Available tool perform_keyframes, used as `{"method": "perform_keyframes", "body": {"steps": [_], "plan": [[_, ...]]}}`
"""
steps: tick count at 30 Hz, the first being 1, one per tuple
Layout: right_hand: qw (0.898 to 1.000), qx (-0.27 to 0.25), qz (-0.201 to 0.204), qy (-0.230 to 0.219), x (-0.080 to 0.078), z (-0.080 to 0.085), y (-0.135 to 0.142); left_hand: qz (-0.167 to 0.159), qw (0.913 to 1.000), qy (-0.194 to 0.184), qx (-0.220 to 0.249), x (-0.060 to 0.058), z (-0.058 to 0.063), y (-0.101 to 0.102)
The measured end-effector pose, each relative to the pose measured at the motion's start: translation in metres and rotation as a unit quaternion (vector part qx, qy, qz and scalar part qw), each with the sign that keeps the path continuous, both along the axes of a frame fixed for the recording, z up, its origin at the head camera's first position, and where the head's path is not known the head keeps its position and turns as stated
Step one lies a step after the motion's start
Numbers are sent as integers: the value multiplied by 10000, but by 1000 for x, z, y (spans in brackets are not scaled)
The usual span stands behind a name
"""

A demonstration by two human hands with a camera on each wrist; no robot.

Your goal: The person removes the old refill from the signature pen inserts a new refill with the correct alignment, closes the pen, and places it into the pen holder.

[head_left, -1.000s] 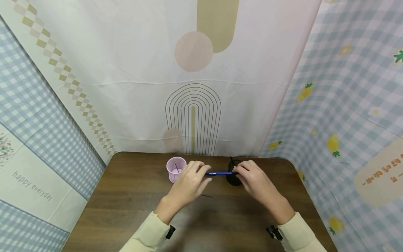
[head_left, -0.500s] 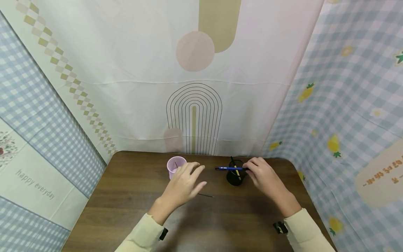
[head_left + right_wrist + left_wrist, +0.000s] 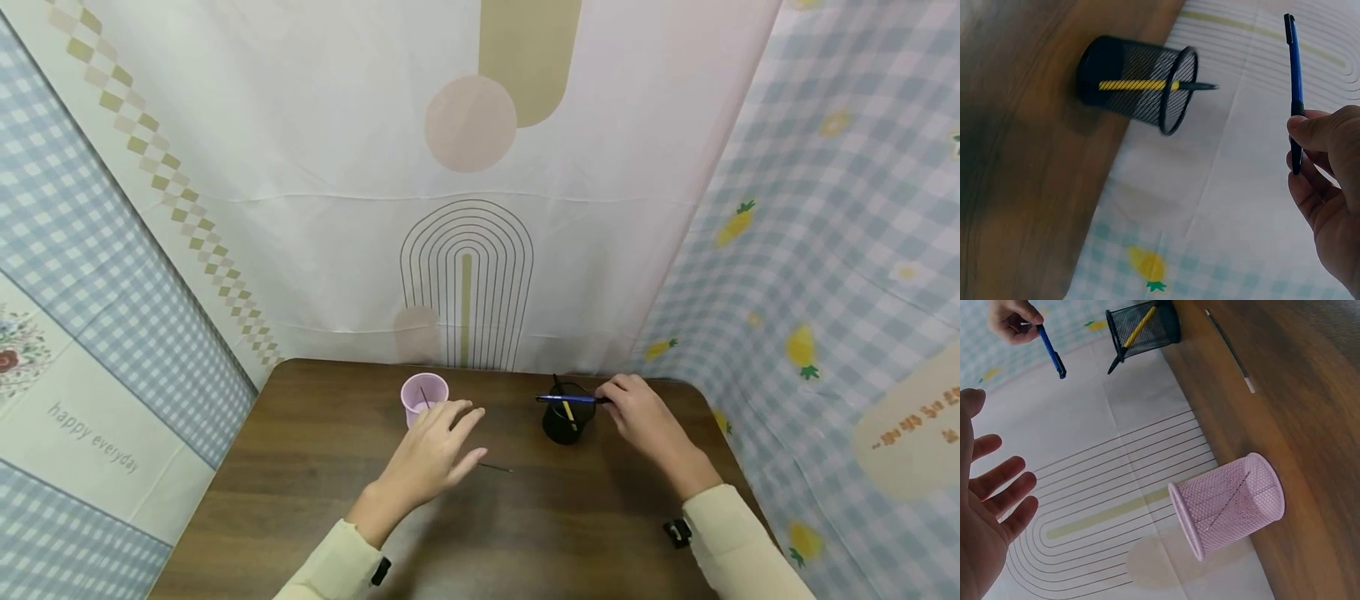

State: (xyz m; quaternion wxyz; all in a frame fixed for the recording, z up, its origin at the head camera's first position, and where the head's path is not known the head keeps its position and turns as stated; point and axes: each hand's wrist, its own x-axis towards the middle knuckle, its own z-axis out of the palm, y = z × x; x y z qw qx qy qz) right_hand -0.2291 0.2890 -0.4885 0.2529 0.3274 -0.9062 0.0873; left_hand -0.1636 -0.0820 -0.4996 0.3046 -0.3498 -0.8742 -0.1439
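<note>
My right hand (image 3: 636, 410) pinches a blue pen (image 3: 1296, 69) near its black grip end. In the head view the pen lies level across the mouth of a black mesh pen holder (image 3: 1141, 65). A yellow pen with a black end (image 3: 1138, 85) leans inside that holder. My left hand (image 3: 427, 450) is raised with its fingers spread and holds nothing. It is nearest to a pink mesh pen holder (image 3: 1229, 506), which has a thin dark stick (image 3: 1229, 500) in it. A thin refill-like stick (image 3: 1230, 350) lies on the table between the two holders.
The brown wooden table (image 3: 300, 467) has rounded back corners. Behind it hangs a white patterned cloth (image 3: 330, 267), and blue checked cloth (image 3: 765, 275) hangs at the right side.
A second ago both hands were on the blue pen. My left hand has let go and drawn back left with its fingers spread; my right hand has carried the pen to the right.
</note>
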Motion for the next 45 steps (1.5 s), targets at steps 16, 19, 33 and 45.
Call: {"method": "perform_keyframes", "body": {"steps": [16, 19, 33, 45], "plan": [[9908, 1014, -657, -611, -24, -4, 18, -204, 9997, -5, -132, 7, -18, 1], [9892, 1118, -686, -649, -27, -6, 21, -142, 9994, -194, -250, 9, -21, 0], [9754, 1800, -847, -946, -43, -13, 17, -137, 9978, -201, -616, 14, -31, 3], [9646, 2337, -799, -923, -58, -26, 3, -165, 9961, -482, -726, 19, -37, 3]]}}
